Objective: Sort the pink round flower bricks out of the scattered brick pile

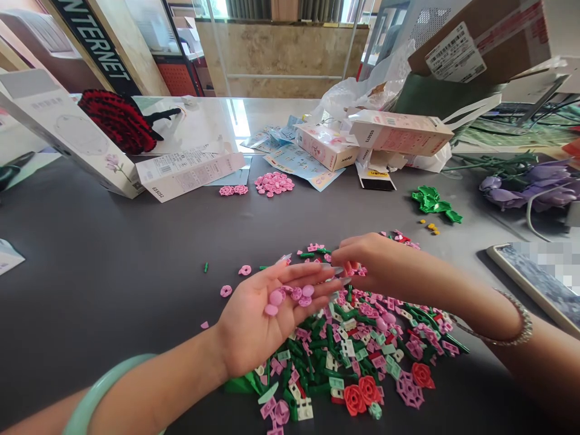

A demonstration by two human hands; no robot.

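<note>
Most pieces lie mixed in the toy-brick pile (338, 338), a sorted pink cluster (274, 183) beyond it, while above it the open left hand (256, 320) cradles pink discs (277, 297), the right hand (374, 257) curled, its hold hidden.

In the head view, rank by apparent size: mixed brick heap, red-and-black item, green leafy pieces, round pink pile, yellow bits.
1. Mixed brick heap
2. Red-and-black item
3. Green leafy pieces and round pink pile: too alike to rank
4. Yellow bits
</note>
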